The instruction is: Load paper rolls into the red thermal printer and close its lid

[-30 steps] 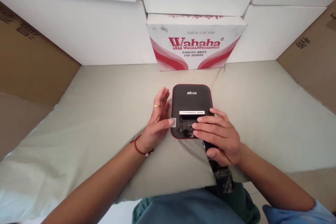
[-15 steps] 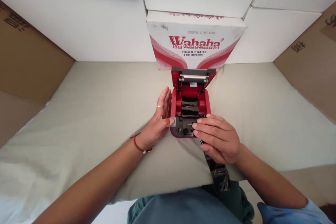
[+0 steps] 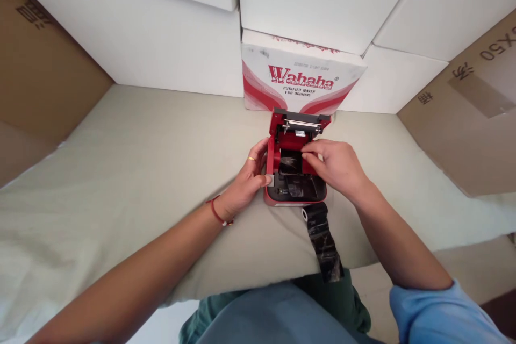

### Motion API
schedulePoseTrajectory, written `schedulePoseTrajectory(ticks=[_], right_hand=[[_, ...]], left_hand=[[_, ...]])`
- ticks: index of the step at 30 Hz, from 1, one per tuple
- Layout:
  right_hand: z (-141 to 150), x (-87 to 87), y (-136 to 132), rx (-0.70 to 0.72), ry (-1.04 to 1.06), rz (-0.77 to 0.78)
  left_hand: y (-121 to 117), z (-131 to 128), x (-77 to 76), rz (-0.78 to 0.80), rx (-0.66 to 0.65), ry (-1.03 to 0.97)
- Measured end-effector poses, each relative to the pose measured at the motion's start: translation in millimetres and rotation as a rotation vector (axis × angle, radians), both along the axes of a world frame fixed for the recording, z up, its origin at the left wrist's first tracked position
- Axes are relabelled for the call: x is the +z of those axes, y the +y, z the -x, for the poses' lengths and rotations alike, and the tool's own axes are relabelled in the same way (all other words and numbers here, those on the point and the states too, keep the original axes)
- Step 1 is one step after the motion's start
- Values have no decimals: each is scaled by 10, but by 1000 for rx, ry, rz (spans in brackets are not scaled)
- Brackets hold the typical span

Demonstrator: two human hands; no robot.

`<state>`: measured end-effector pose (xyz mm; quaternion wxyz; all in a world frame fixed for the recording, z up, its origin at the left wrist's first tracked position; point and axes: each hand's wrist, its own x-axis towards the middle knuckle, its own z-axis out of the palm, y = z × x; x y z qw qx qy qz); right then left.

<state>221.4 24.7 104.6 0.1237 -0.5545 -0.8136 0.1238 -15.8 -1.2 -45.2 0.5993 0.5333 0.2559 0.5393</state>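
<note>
A small red-and-black printer (image 3: 271, 165) stands on the cloth with its lid (image 3: 300, 118) raised. My left hand (image 3: 250, 176) grips its left side, the thumb on the front corner and the fingers along the wall. Inside the compartment sits a black roll (image 3: 289, 162), its shiny film lying forward over the black front part. My right hand (image 3: 336, 164) reaches in from the right, thumb and forefinger closed at the roll's upper right edge. A second black roll (image 3: 316, 212) lies before the printer, its strip hanging over the table edge.
Behind the printer stands a white-and-red Wahaha carton (image 3: 302, 78), against stacked white boxes (image 3: 181, 32). Brown cartons flank the table at left (image 3: 48, 75) and right (image 3: 463, 134). A pale cloth (image 3: 161, 156) covers the tabletop.
My right hand has moved from the printer's front part back to the roll in the compartment, its fingers now pinched. The loose roll in front is now uncovered. My left hand keeps its grip.
</note>
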Motion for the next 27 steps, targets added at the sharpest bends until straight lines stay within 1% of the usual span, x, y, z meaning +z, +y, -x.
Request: schedulePoseTrajectory(ticks=[2, 3, 5, 7, 11, 15, 18, 23, 27], right_hand=[[165, 111, 20, 18, -284, 89], [234, 156, 27, 27, -388, 117], [327, 213, 47, 45, -516, 146], [365, 229, 76, 69, -576, 151], [369, 197, 104, 109, -595, 126], [384, 185, 59, 57, -600, 132], [388, 195, 27, 45, -576, 144], [341, 175, 35, 86, -527, 124], [315, 148, 49, 79, -547, 119]], left_hand=[[-4, -6, 13, 5, -2, -4], [-5, -8, 17, 8, -4, -6], [-6, -9, 17, 8, -2, -2], [-4, -9, 8, -2, 0, 9], [0, -13, -4, 3, 4, 7], [-6, -21, 20, 39, 3, -20], [-7, -18, 35, 52, 9, -31], [-4, -12, 35, 17, 10, -10], [-2, -10, 31, 0, 11, 0]])
